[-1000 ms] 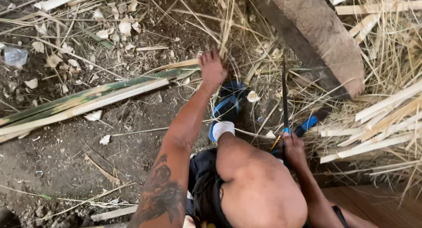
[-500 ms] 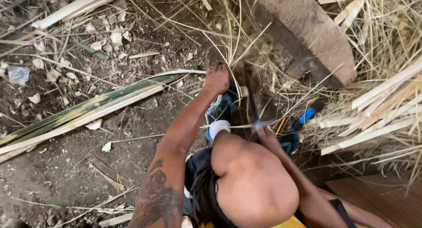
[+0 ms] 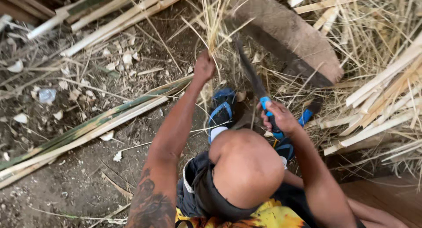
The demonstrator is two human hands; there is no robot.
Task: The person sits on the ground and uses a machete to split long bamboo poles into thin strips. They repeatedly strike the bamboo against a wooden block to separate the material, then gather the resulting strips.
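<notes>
arms: bare, sleeveless; left forearm (image 3: 151, 206): dark tattoo; shorts (image 3: 200, 197): dark; cloth (image 3: 268, 217): yellow patterned

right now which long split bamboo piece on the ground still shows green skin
The long split bamboo piece lying diagonally left of the left arm; those at the top left and right are mostly pale, stripped.

Bare dirt (image 3: 66, 184) lies open at left; a wooden block (image 3: 290, 39) and straw (image 3: 378, 39) crowd ahead.

Outdoors in daylight: bare dirt ground (image 3: 66, 184) littered with chips, dry straw (image 3: 373, 43) heaped right of the big wooden log (image 3: 294, 39).
</notes>
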